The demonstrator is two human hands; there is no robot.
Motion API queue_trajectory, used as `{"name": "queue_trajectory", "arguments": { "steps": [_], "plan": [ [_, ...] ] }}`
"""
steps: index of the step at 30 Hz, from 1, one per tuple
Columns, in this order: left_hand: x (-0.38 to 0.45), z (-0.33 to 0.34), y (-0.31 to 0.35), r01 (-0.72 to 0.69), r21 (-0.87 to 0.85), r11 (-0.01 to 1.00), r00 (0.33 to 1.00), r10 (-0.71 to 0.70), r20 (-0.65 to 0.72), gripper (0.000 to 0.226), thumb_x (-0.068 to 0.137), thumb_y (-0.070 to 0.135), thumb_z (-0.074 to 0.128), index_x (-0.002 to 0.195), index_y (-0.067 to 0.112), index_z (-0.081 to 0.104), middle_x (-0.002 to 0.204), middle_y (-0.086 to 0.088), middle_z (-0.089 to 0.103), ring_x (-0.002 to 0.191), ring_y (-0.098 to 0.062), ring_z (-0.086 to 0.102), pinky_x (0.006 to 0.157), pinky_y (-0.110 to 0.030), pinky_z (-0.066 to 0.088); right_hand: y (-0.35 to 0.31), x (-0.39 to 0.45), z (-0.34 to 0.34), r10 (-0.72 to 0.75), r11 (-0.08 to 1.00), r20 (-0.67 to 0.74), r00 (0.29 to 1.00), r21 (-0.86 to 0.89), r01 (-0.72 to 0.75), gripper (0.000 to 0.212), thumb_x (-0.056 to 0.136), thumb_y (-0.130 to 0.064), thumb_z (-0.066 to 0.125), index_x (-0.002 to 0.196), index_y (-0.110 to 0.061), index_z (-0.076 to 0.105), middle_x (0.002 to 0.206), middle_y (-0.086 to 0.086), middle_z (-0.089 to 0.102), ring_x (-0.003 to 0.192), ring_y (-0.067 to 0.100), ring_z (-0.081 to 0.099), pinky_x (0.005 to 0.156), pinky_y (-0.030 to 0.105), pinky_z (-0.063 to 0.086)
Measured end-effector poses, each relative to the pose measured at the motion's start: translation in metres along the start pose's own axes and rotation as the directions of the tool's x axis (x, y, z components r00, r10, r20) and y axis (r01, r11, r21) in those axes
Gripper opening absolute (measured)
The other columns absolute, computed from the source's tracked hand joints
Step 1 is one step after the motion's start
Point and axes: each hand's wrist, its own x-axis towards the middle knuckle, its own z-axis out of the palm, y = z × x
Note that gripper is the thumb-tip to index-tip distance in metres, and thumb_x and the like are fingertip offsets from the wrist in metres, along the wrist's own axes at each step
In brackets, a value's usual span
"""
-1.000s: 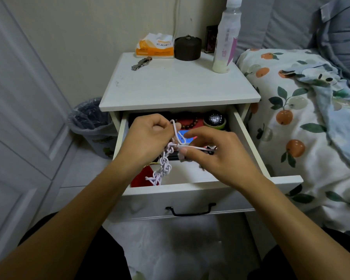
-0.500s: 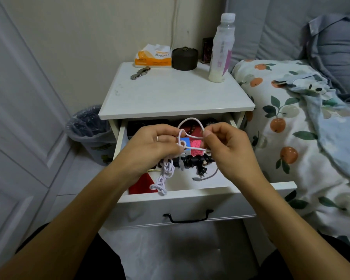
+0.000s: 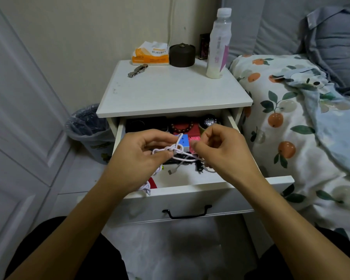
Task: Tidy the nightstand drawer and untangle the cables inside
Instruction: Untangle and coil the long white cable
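Note:
The white nightstand's drawer (image 3: 192, 190) stands pulled out below me. Over it, my left hand (image 3: 137, 158) and my right hand (image 3: 220, 152) both pinch a knotted white cable (image 3: 177, 148). The knot sits between my fingertips, and a braided length of the cable hangs under my left palm to the drawer's front edge. Inside the drawer lie a black cable bundle with plugs (image 3: 198, 166), a blue and pink cube (image 3: 185, 141), a bead bracelet (image 3: 182, 127) on a red box, a black box (image 3: 146, 124) and a round dark gadget (image 3: 209, 121).
On the nightstand top (image 3: 170, 91) stand a tissue pack (image 3: 150, 54), a dark round tin (image 3: 182, 55), a plastic bottle (image 3: 218, 45) and a metal clip (image 3: 137, 70). A lined waste bin (image 3: 87, 130) sits at the left. The bed with a fruit-print cover (image 3: 291, 118) lies at the right.
My hands lifted the cable, worked a loop up, then drew it flatter. The right hand moved out to the right, tightening the strands near the knot.

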Motion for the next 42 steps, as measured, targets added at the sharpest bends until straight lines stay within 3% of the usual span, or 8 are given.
{"name": "queue_trajectory", "arguments": {
  "steps": [6,13,17,21,25,32,38,42],
  "plan": [
    [-0.004,0.003,0.000,-0.066,0.101,0.993,0.993,0.076,-0.094,0.023,0.083,0.000,0.073,0.100,0.016,0.076,0.090,0.014,0.074,0.085,0.001,0.069,0.071,-0.008,0.050,-0.004,-0.004,0.003,-0.129,0.975,0.184,0.975,0.204,0.090,0.008,0.089,-0.016,0.068,0.086,-0.020,0.074,0.074,-0.002,0.069,0.060,0.015,0.064,0.059,0.029,0.054],
    [-0.005,0.004,-0.006,-0.085,0.230,0.969,0.985,0.116,-0.125,0.016,0.088,0.015,0.071,0.102,0.019,0.076,0.092,0.013,0.074,0.086,0.000,0.068,0.074,-0.011,0.052,-0.001,-0.006,0.008,-0.286,0.954,0.063,0.956,-0.078,0.291,0.009,0.087,-0.025,0.072,0.096,-0.020,0.071,0.085,-0.009,0.068,0.070,0.011,0.064,0.064,0.040,0.055],
    [-0.004,0.004,-0.008,0.005,0.163,0.987,0.988,0.021,-0.154,0.010,0.086,0.013,0.072,0.094,0.019,0.076,0.080,0.010,0.074,0.076,-0.002,0.070,0.073,-0.015,0.055,0.000,-0.006,0.008,-0.673,0.620,0.113,0.731,-0.453,0.640,0.015,0.091,-0.017,0.069,0.100,-0.007,0.075,0.093,0.010,0.069,0.077,0.029,0.065,0.057,0.042,0.053],
    [-0.001,0.004,-0.006,0.180,-0.067,0.981,0.973,-0.187,-0.133,0.010,0.087,0.007,0.069,0.083,0.014,0.074,0.066,-0.005,0.072,0.059,-0.015,0.069,0.059,-0.022,0.058,0.000,-0.005,0.014,-0.768,0.453,0.154,0.622,-0.556,0.697,0.015,0.091,-0.011,0.064,0.083,-0.004,0.074,0.077,0.011,0.068,0.064,0.031,0.062,0.051,0.040,0.050],
    [0.003,0.002,-0.003,0.274,-0.194,0.942,0.954,-0.291,-0.065,0.011,0.089,0.007,0.066,0.083,0.009,0.075,0.069,-0.013,0.072,0.059,-0.020,0.069,0.056,-0.024,0.056,-0.001,-0.007,0.018,-0.748,0.578,0.013,0.664,-0.478,0.661,0.014,0.089,-0.009,0.066,0.079,-0.001,0.072,0.072,0.011,0.066,0.060,0.027,0.060,0.052,0.039,0.049],
    [0.009,0.000,-0.003,0.359,-0.289,0.887,0.933,-0.345,0.101,0.019,0.090,0.009,0.064,0.077,0.011,0.076,0.073,-0.013,0.072,0.062,-0.019,0.066,0.056,-0.024,0.055,-0.009,-0.016,0.023,-0.330,0.940,-0.182,0.926,0.032,0.341,0.007,0.090,-0.010,0.064,0.087,-0.006,0.069,0.069,-0.003,0.067,0.057,0.009,0.063,0.054,0.025,0.052],
    [0.004,0.001,-0.003,0.364,-0.162,0.917,0.932,-0.358,0.066,0.016,0.092,0.009,0.061,0.083,0.004,0.074,0.072,-0.010,0.073,0.060,-0.015,0.065,0.060,-0.024,0.055,-0.001,-0.008,0.008,-0.638,0.695,0.128,0.759,-0.328,0.639,0.013,0.086,-0.008,0.072,0.097,-0.003,0.073,0.085,0.008,0.070,0.066,0.022,0.066,0.058,0.040,0.055],
    [0.002,0.003,0.001,0.364,-0.185,0.913,0.931,-0.355,0.082,0.012,0.091,0.006,0.063,0.082,0.007,0.071,0.072,-0.011,0.073,0.059,-0.016,0.066,0.058,-0.024,0.057,0.001,-0.008,0.008,-0.694,0.654,0.119,0.710,-0.307,0.692,0.013,0.085,-0.005,0.072,0.097,-0.005,0.077,0.082,0.011,0.073,0.070,0.028,0.070,0.057,0.041,0.056]
  ]
}}
